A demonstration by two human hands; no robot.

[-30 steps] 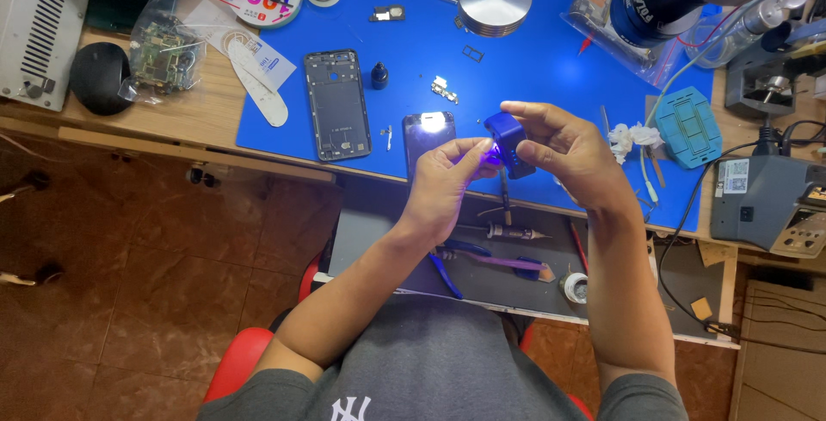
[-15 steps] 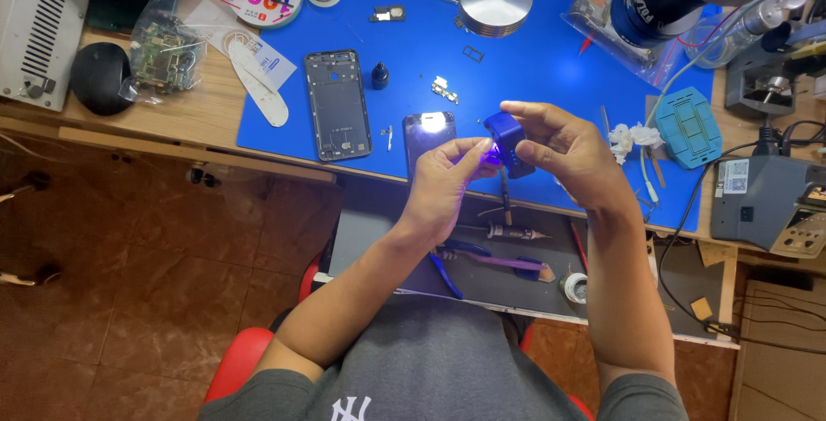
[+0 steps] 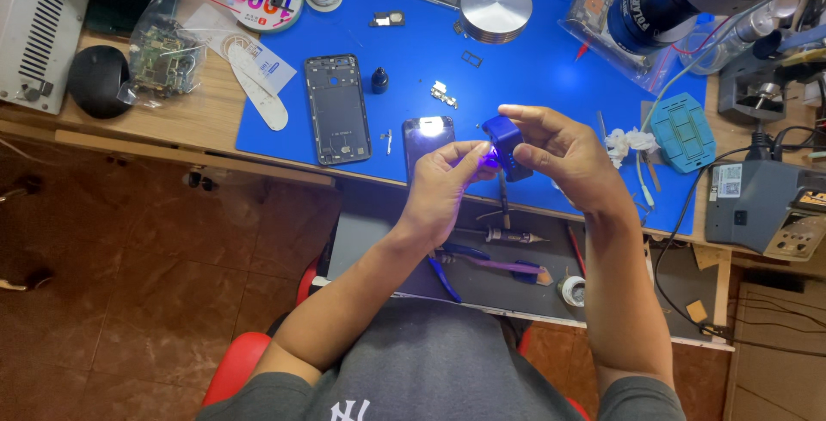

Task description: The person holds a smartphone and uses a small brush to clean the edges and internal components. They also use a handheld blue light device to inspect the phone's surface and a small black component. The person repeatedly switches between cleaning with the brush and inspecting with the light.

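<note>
The blue lamp (image 3: 504,144) is held above the front edge of the counter (image 3: 215,120), over the blue mat (image 3: 533,68). The right hand (image 3: 564,150) grasps the lamp from its 3 o'clock side, thumb across the top and fingers wrapped behind. The left hand (image 3: 443,184) sits at the lamp's 8 o'clock, its thumb and forefinger pinched together at the lamp's lower end, where a violet glow shows. What the left fingertips pinch is too small to tell.

A small phone (image 3: 428,141) with a bright glare on its face lies on the mat at the lamp's 9 o'clock, just beside the left hand. A dark phone frame (image 3: 337,109) lies further off at 9 o'clock. A round metal disc (image 3: 496,9) stands at 12 o'clock.

Compared with the earlier frames: both hands, the lamp and the glow hold the same position; nothing on the mat has shifted.
</note>
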